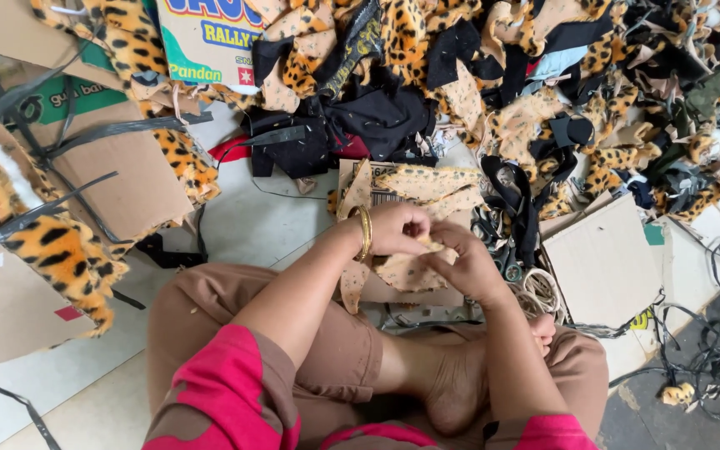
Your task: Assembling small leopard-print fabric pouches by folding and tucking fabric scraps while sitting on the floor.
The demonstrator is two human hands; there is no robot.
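I sit cross-legged on the floor in brown trousers. Both hands meet over a small tan spotted fabric piece [406, 271]. My left hand [397, 229], with a gold bangle on the wrist, pinches its upper edge. My right hand [464, 262] grips it from the right side. A strip of the same fabric [352, 287] hangs down under my left wrist. More tan spotted pieces [427, 187] lie on a cardboard flap just beyond my hands.
A big heap of leopard-print and black fabric scraps [493, 92] fills the far side. Cardboard boxes [139, 179] with black straps stand at the left, an open box flap [602, 262] at the right. Scissors [506, 254] and a coil of cord [543, 292] lie beside my right hand.
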